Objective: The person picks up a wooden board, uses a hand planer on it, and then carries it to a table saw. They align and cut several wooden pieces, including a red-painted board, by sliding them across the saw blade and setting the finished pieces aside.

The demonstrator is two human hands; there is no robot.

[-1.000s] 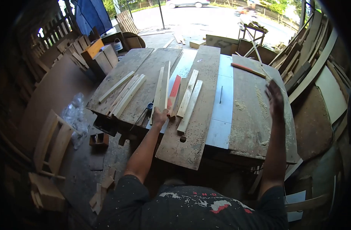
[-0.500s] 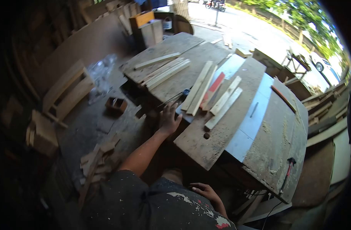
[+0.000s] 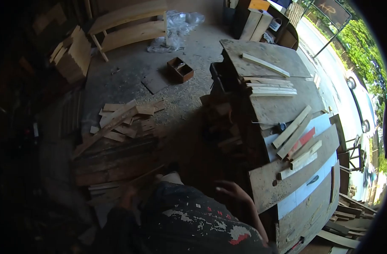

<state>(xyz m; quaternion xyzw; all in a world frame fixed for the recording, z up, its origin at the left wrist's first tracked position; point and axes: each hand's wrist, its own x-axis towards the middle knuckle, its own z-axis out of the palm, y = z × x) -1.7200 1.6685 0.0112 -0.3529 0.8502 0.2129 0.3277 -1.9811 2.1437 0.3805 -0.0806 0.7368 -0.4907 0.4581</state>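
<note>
My right hand (image 3: 236, 194) hangs in front of my body, left of the near edge of the worktable (image 3: 261, 180), its fingers loosely apart and holding nothing. In the shade at my left side, my left hand (image 3: 128, 198) is low beside a thin wooden strip (image 3: 149, 174) and a stack of boards (image 3: 102, 188); its fingers are too dark to make out. On the worktable lie several pale wooden strips (image 3: 291, 126) and a red-painted strip (image 3: 303, 139), grouped near a small dark blue tool (image 3: 281, 126).
A heap of wood offcuts (image 3: 121, 120) lies on the floor ahead. Beyond it are a small open wooden box (image 3: 180, 70), a low wooden bench (image 3: 130, 25) and crumpled clear plastic (image 3: 181, 27). Stacked boards (image 3: 73, 55) stand at left. More timber (image 3: 350, 220) lies right of the table.
The view has swung left, away from the table toward the floor. My left hand has left the table's edge and dropped to my left side. My right hand stays before my body.
</note>
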